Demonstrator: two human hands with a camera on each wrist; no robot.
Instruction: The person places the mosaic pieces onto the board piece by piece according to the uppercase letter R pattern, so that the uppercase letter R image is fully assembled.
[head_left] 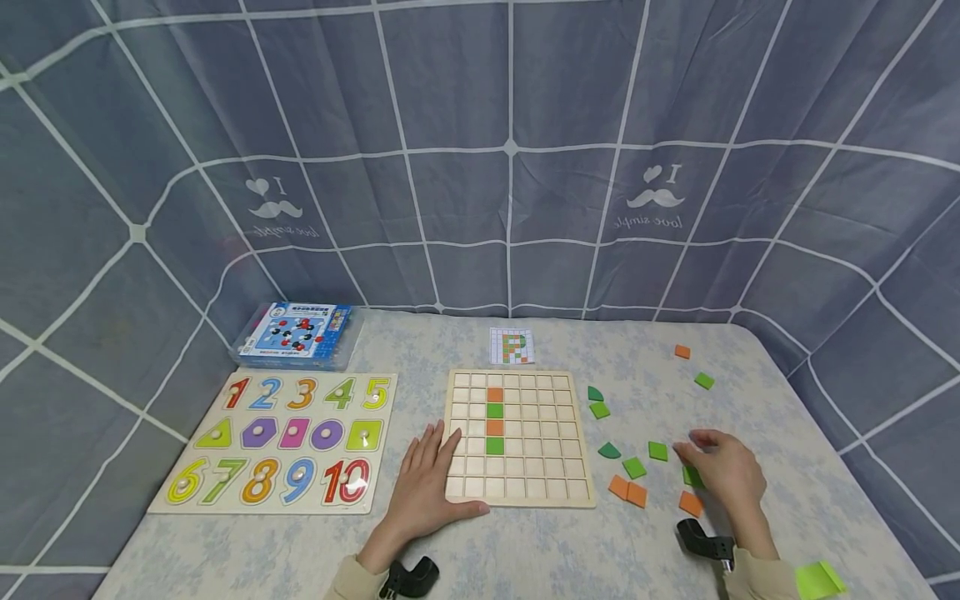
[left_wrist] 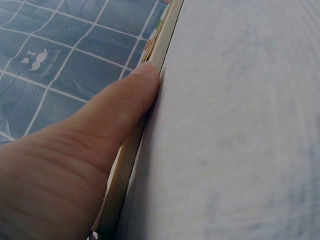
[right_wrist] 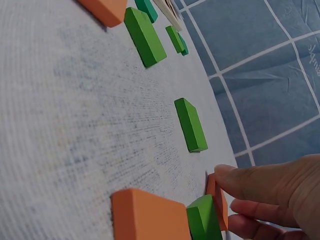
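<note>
In our right wrist view, a right hand (head_left: 723,471) pinches an orange tile (right_wrist: 215,189) between thumb and fingers, the gap narrow, a piece our head view loses behind the hand. It sits right of the board (head_left: 540,454) on the table (head_left: 540,554), just beside a green tile (right_wrist: 205,220). Foreshortened, its visible length runs down our wrist view, leaning slightly right toward the bottom; its true long axis we cannot tell. A left hand (head_left: 427,483), fingers spread wide, rests at the board's left edge; only our left wrist view shows the thumb tip against the board's side. From the head view alone, we see the board's column of four tiles (head_left: 495,421).
</note>
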